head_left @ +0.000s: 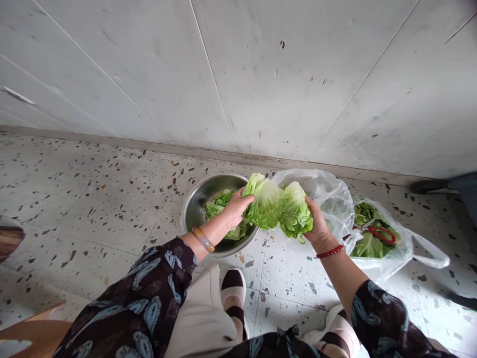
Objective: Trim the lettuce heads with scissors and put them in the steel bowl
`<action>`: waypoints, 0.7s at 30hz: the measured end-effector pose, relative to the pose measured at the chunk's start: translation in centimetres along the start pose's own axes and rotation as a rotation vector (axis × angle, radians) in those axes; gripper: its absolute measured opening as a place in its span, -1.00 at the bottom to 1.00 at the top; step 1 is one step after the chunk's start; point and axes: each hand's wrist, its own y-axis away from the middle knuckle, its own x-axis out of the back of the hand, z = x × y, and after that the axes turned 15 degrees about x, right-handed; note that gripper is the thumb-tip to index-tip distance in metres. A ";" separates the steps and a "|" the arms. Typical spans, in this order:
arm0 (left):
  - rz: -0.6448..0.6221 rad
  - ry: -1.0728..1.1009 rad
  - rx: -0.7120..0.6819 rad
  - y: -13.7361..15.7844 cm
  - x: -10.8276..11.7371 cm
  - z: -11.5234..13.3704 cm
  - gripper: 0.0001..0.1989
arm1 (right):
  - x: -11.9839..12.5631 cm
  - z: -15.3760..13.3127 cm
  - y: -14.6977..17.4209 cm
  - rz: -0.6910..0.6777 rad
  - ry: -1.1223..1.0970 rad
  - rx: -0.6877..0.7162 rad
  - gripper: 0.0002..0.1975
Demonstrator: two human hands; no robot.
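Note:
My left hand is closed on pale green lettuce leaves, held over the right rim of a steel bowl. A head of lettuce sits in my right hand, its fingers wrapped round the outer side. The leaves and the head touch or nearly touch between my hands; I cannot tell whether they are still joined. Inside the bowl lie more torn green leaves. Just behind my right hand stands a clear plastic bag.
Farther right, a second plastic bag holds leafy greens with red-handled scissors lying on top. A pale wall rises behind the bowl. The floor is speckled terrazzo. Wooden furniture shows at lower left.

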 end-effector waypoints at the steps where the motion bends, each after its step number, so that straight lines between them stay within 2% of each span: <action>1: 0.039 0.009 -0.009 0.2 -0.2 0.1 -0.52 | -0.5 -0.3 0.1 -0.002 0.010 0.024 -0.35; 3: 0.105 0.016 0.003 0.7 -0.9 0.3 -0.53 | -1.6 -1.0 0.3 -0.022 0.098 0.075 -0.32; 4: 0.078 0.014 0.008 1.1 -1.3 0.4 -0.53 | -2.2 -1.2 0.4 -0.033 0.182 0.103 -0.29; 7: -0.113 0.018 0.012 2.1 -2.6 0.6 -0.49 | -3.7 -1.5 0.9 -0.022 0.511 0.242 -0.22; 9: -0.215 0.032 0.000 2.5 -3.1 0.5 -0.39 | -4.4 -1.4 1.2 -0.007 0.614 0.338 -0.22; 12: -0.245 0.057 -0.008 2.5 -2.8 0.4 -0.28 | -4.6 -1.5 1.5 -0.099 0.473 0.304 -0.27; 16: -0.268 0.117 0.007 2.1 -2.0 0.3 -0.34 | -4.3 -2.4 1.3 -0.168 0.255 0.216 -0.37; 18: -0.271 0.131 0.017 2.1 -1.8 0.3 -0.34 | -4.2 -2.6 1.2 -0.176 0.300 0.217 -0.36; 21: -0.243 0.125 0.027 2.1 -1.8 0.4 -0.33 | -4.4 -2.2 1.2 -0.214 0.536 0.277 -0.17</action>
